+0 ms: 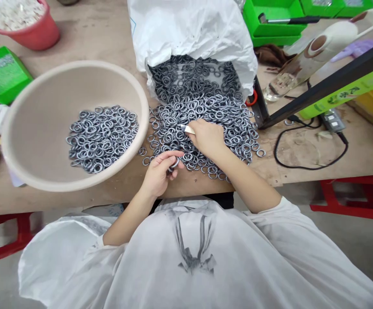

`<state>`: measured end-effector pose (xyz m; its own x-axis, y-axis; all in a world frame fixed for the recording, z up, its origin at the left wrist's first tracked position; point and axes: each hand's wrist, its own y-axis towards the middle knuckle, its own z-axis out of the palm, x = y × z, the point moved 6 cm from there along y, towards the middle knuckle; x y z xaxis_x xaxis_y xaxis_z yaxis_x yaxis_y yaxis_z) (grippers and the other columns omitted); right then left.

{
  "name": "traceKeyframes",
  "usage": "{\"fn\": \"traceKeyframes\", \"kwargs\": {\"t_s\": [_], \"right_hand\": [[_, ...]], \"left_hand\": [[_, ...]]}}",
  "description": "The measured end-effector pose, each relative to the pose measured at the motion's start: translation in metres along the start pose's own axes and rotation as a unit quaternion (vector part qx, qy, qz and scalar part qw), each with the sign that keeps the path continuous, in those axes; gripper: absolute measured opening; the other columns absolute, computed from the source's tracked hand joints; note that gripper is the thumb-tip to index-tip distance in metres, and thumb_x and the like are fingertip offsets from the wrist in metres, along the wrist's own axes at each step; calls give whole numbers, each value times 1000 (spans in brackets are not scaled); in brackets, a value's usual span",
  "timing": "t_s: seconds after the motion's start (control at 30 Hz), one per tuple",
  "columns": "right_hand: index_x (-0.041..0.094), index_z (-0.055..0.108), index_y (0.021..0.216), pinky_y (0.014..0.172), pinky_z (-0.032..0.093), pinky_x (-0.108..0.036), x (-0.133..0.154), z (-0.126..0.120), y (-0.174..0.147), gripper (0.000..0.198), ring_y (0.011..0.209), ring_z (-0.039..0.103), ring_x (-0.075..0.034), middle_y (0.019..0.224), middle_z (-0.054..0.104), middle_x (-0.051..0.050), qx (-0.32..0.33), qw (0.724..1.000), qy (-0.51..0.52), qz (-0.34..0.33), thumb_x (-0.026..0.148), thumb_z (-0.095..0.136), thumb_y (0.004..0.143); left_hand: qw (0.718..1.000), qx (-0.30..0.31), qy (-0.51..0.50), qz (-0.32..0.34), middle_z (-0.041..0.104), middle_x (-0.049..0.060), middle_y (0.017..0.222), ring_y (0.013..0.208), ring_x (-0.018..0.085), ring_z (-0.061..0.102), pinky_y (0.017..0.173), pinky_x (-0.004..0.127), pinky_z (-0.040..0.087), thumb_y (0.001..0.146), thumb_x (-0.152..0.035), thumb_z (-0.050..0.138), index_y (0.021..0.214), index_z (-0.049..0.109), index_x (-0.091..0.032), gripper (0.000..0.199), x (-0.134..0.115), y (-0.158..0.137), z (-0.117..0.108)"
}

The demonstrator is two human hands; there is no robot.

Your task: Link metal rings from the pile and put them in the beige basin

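Observation:
A heap of grey rings (202, 111) spills from a white sack (192, 30) onto the table. My left hand (160, 171) is closed around grey rings (174, 163) at the front edge of the heap, with the forefinger stretched out. Over the middle of the heap, my right hand (207, 136) grips a short white tool (189, 129) with a blade-like tip; its exact kind is unclear, and the fingers are partly hidden behind the hand. To the left stands a wide beige basin (38, 128) with many more grey rings (104, 137) in its right half.
A red bucket (38, 32) of white pieces and a green bin (4, 73) are at far left. Right of the heap are a dark metal bar (328, 83), a clear bottle (302, 64) and a black cable (278, 148). Green bins (276, 30) stand behind, one with a hammer-like tool (289, 19).

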<state>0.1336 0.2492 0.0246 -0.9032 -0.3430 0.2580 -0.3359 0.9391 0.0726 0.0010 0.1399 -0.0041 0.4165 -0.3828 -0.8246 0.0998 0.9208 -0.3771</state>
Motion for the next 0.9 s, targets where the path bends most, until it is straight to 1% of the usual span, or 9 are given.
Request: {"fn": "traceKeyframes", "kwargs": {"t_s": [0.1, 0.17, 0.23, 0.33, 0.4, 0.57, 0.7, 0.8, 0.9], "right_hand": [[17, 69, 97, 67, 35, -33, -5, -6, -1, 17, 82, 61, -24, 101, 68, -12, -20, 998, 55, 13, 31, 58, 94], [18, 67, 89, 68, 37, -33, -7, -13, -8, 18, 81, 59, -22, 93, 66, -9, -36, 984, 173, 12, 33, 59, 93], [18, 63, 81, 69, 40, -31, -2, -15, -21, 22, 77, 58, -18, 83, 65, -4, -13, 940, 342, -4, 36, 57, 93], [19, 59, 76, 66, 43, -29, 17, -10, -47, 25, 68, 57, -15, 71, 62, 0, 71, 842, 535, -19, 39, 57, 91], [20, 58, 76, 62, 44, -28, 23, -5, -61, 22, 61, 55, -13, 66, 59, 2, 70, 814, 576, 9, 39, 62, 86], [21, 62, 91, 62, 48, -29, 16, -3, -75, 24, 63, 58, -14, 76, 63, 2, -1, 796, 603, 55, 39, 71, 78], [20, 65, 91, 61, 43, -29, 12, -13, -79, 29, 63, 56, -14, 72, 61, 1, 7, 815, 579, 0, 48, 60, 86], [20, 64, 84, 63, 38, -30, 13, -23, -86, 36, 67, 52, -15, 72, 58, -1, -46, 883, 465, -52, 53, 51, 92], [20, 59, 74, 62, 32, -30, 23, -22, -94, 42, 67, 48, -16, 70, 54, -2, -54, 942, 314, -103, 55, 46, 95]], "left_hand": [[999, -16, -32, -12, 65, 1, 70, 48, 7, 50, 38, 17, 31, 75, -34, 69, 84, 68, -15, 21, 0, 2, -5], [999, -19, -47, -10, 64, 1, 71, 48, 6, 48, 37, 16, 29, 74, -38, 72, 79, 64, -15, 25, -1, 4, -3], [999, -14, -49, -7, 62, 0, 71, 47, 5, 46, 37, 15, 26, 73, -43, 75, 79, 61, -15, 32, -1, 5, 3], [999, 7, -33, -2, 58, -2, 67, 46, 4, 41, 37, 15, 23, 72, -54, 77, 81, 59, -16, 42, 2, 6, 17], [1000, 19, -17, 10, 56, -3, 63, 45, 4, 39, 38, 15, 23, 72, -60, 76, 78, 56, -17, 47, 4, 7, 26], [998, 22, 19, 48, 51, -3, 58, 47, 5, 40, 41, 17, 27, 74, -62, 74, 72, 54, -17, 49, 7, 5, 34], [998, -1, 20, 55, 51, -3, 58, 49, 6, 42, 41, 16, 28, 76, -60, 73, 70, 55, -17, 47, 3, 2, 33], [998, -34, 1, 53, 49, -3, 56, 46, 6, 39, 39, 18, 27, 76, -61, 72, 67, 53, -17, 49, 1, 1, 31], [996, -61, -22, 54, 45, -4, 55, 45, 5, 36, 39, 20, 26, 74, -60, 75, 66, 52, -18, 49, 2, 0, 29]]}}
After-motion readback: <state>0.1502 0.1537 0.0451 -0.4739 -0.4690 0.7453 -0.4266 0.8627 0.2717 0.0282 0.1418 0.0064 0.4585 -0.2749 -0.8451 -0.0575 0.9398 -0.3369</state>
